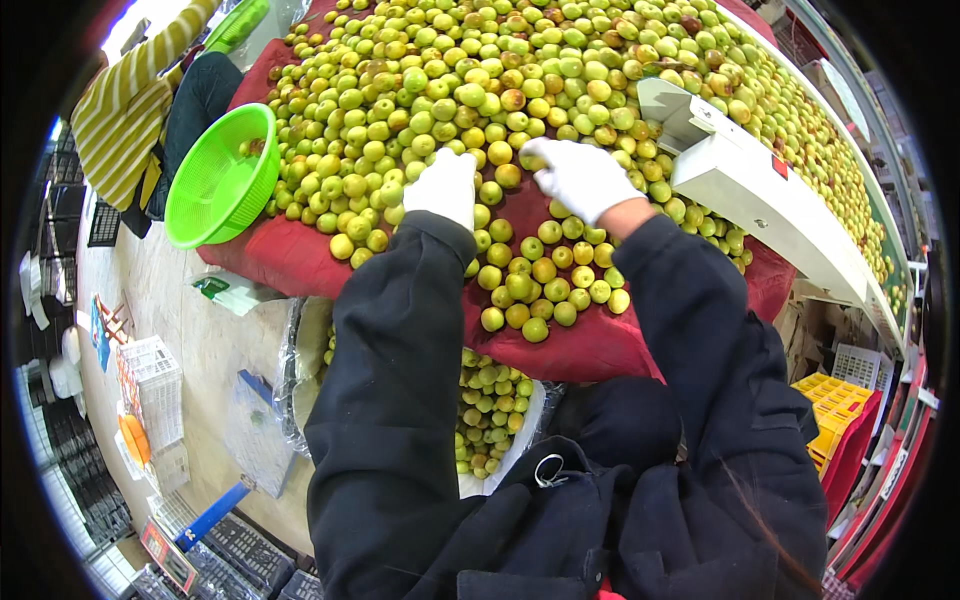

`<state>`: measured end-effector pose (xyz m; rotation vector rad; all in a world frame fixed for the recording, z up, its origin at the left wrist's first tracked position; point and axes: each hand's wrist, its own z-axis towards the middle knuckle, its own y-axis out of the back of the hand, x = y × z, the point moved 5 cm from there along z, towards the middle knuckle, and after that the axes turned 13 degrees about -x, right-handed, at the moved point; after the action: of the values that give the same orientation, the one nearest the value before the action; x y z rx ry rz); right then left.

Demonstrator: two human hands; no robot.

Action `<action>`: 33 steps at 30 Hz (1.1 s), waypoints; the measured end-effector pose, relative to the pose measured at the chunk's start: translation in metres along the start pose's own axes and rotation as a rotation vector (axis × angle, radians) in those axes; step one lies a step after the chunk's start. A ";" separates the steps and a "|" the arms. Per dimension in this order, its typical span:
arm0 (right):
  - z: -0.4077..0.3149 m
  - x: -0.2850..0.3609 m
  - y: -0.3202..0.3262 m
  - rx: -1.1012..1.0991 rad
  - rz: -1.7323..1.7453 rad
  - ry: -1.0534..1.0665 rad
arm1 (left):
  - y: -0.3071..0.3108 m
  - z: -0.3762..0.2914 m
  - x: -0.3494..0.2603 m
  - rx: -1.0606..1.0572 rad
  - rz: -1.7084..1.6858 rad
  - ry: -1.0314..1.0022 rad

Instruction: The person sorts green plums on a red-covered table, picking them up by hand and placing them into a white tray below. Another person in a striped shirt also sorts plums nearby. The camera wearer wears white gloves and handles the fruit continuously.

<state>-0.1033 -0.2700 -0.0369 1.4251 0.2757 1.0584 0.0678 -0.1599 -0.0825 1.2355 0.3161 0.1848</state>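
Observation:
Small round green-yellow fruits, some with reddish-brown patches, lie heaped on a red cloth point(577, 349). Among them, near the heap's lower middle, rests my left hand point(444, 187) in a white glove; its fingertips are bent down, and whether it holds a fruit cannot be told. To its right is my right hand point(581, 176), also white-gloved, with curled fingers touching a yellow-green fruit point(532, 159) at their tips; its grip is partly hidden. Below and between my forearms sits a looser group of fruits point(556, 289). Under the cloth's edge, a container holds more fruits point(491, 405).
A green plastic colander point(225, 176) with a few brownish fruits stands at the left edge, beside a person in a striped yellow top point(124, 112). A white conveyor frame point(772, 202) runs along the right. Yellow crates point(829, 412) stand lower right; white crates point(154, 382) lower left.

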 end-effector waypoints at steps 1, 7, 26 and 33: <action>-0.001 0.002 -0.012 -0.008 -0.156 0.123 | 0.015 0.008 -0.014 0.087 -0.007 0.001; -0.007 0.008 -0.036 -0.058 -0.224 0.123 | 0.005 -0.003 0.005 0.074 -0.014 -0.026; -0.247 -0.075 0.172 -0.774 1.858 -0.869 | 0.081 -0.070 -0.302 0.600 -2.479 1.210; -0.543 -0.118 0.432 -1.676 0.478 -0.856 | 0.245 -0.124 -0.604 0.120 -1.270 -0.534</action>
<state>-0.7429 -0.0799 0.1861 0.2158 -1.3434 0.5397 -0.5349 -0.1558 0.1954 0.9529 0.5830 -1.2431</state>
